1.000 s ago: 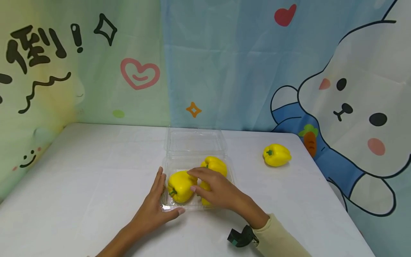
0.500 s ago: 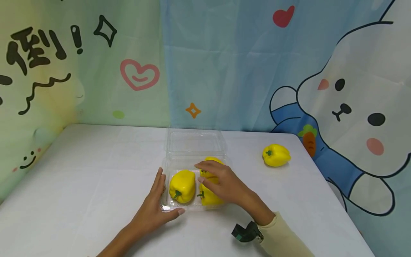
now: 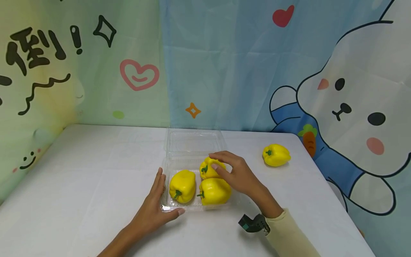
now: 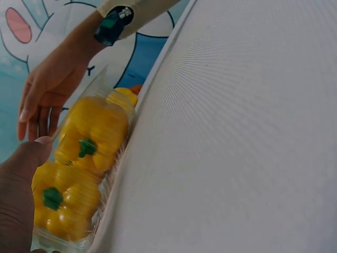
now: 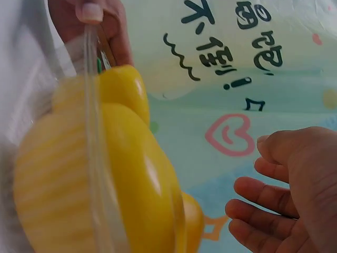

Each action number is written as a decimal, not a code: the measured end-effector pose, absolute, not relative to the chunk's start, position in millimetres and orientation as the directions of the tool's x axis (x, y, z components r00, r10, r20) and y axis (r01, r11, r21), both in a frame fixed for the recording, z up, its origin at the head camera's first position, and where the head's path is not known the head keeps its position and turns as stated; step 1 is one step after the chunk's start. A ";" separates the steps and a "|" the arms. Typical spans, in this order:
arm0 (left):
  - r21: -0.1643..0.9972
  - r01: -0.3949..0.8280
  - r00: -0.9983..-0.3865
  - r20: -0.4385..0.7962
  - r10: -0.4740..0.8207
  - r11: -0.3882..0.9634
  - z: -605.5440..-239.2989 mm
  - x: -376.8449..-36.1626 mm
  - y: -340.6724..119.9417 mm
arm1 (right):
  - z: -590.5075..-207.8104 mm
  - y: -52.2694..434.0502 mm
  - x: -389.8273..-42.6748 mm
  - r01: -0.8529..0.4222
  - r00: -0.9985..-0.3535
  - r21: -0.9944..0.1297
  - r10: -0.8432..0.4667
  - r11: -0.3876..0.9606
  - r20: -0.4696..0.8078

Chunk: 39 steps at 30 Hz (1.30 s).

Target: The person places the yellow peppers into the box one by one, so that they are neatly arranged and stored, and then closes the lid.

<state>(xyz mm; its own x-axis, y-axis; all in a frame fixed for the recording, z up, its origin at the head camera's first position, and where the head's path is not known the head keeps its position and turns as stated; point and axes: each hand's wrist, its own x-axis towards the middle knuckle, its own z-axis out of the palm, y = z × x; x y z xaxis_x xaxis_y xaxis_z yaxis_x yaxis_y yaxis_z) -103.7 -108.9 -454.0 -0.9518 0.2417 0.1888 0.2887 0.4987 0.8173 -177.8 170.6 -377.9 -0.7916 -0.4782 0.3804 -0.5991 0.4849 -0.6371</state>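
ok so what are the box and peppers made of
Box: looks like thin clear plastic, glossy; the walls are see-through and the rim glints.

Peppers: smooth, shiny yellow skin with highlights and green stems; real or moulded plastic, I can't tell.

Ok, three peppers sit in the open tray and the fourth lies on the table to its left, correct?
No: the fourth pepper lies on the table to the right of the tray, as the head view shows. Three peppers do sit in the open tray.
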 end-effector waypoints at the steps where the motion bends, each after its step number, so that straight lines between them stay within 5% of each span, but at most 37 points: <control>1: 0.817 0.287 -0.952 0.187 0.240 0.500 -454.0 -103.8 -108.8 | -377.8 172.5 -179.1 -0.599 -0.792 -0.639 -0.472 0.482 0.386; 12: 0.822 0.267 -0.957 0.166 0.237 0.504 -454.0 -104.3 -108.8 | -383.6 199.0 -198.4 -0.645 -0.763 -0.616 -0.430 0.452 0.483; 39: 0.822 0.268 -0.957 0.170 0.234 0.502 -454.3 -104.3 -108.3 | -391.0 291.8 -226.2 -0.435 -0.879 -0.639 -0.146 0.635 0.454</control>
